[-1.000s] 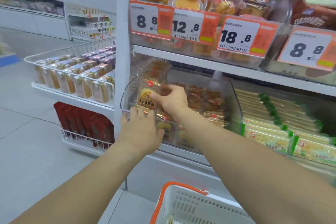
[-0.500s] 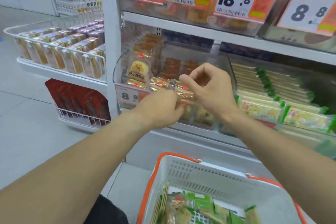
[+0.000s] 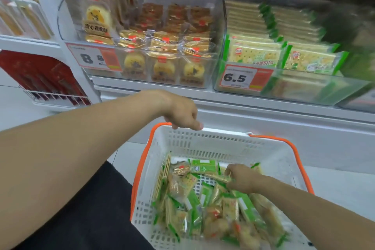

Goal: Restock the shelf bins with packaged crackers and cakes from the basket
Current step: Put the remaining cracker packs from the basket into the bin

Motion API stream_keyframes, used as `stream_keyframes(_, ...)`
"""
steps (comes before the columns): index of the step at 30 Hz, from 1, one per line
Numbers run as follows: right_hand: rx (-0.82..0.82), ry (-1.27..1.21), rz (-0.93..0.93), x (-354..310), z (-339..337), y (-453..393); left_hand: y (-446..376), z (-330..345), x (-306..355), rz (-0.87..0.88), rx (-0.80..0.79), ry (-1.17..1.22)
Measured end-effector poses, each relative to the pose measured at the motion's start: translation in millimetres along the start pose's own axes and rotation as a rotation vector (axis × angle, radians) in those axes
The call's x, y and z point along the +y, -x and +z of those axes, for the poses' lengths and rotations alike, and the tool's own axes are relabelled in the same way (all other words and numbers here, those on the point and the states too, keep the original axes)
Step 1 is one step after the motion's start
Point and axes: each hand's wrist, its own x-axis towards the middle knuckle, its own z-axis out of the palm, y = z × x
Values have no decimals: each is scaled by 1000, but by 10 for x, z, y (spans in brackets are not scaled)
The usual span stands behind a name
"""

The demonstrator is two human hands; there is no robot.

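**Right hand down in the basket, left hand hanging at its rim**

Head view: The white basket [image 3: 269, 160] with orange handles sits low in front of the shelf, its floor strewn with green-edged cracker packs [image 3: 194, 205] and a few clear-wrapped cakes [image 3: 215, 223]. The right hand [image 3: 240, 178] reaches down among them near the far end of the pile, fingers curled onto a green-trimmed cracker pack [image 3: 218, 177]; the grip looks like a pinch at the pack's edge, though blur hides just how the fingertips close. The left hand [image 3: 182, 111] hangs above the basket's far left corner, fingers loosely curled downward and holding nothing, its fingertips just over the orange handle [image 3: 160, 126], and contact cannot be told.

Above, two clear bins stand side by side on the white shelf [image 3: 253, 105]. The left bin [image 3: 142, 79] holds round yellow cakes in clear wrappers, stacked in rows with a taller pack standing at its left end, and carries a price tag [image 3: 92, 59] reading 8.8. The right bin [image 3: 324, 91] holds flat green-edged cracker packs in rows, with a price tag [image 3: 239, 78] reading 6.5. At far left a wire rack [image 3: 54, 96] holds red packets. The right edge of the picture is blurred.
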Motion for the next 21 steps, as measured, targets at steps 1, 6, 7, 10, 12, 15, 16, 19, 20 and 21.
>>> stream_keyframes(1, -33, 34, 39, 54, 108, -31, -30, -5, 41, 12, -1, -16)
stream_keyframes(6, 29, -61, 199, 202, 536, -198, -164, 2, 194, 43, -61, -84)
stream_keyframes(7, 55, -75, 227, 198, 592, -229, -188, 7, 213, 47, -68, -90)
stream_keyframes(10, 185, -99, 282, 148, 646, -346, -221, 8, 240, 61, -58, -85)
stream_keyframes(12, 237, -87, 264, 108, 632, -451, -230, 8, 235, 66, -60, -89)
stream_keyframes(15, 156, 40, 224, 64, 650, -601, -260, 37, 203, 66, -88, -92)
stream_keyframes(16, 129, 103, 231, 54, 664, -647, -269, 42, 188, 66, -93, -92)
stream_keyframes(19, 101, 333, 267, 24, 668, -717, -290, 53, 147, 57, -119, -107)
stream_keyframes(20, 96, 397, 268, 15, 643, -731, -292, 57, 140, 56, -137, -123)
stream_keyframes(21, 86, 445, 257, 7, 601, -743, -296, 61, 136, 53, -159, -138)
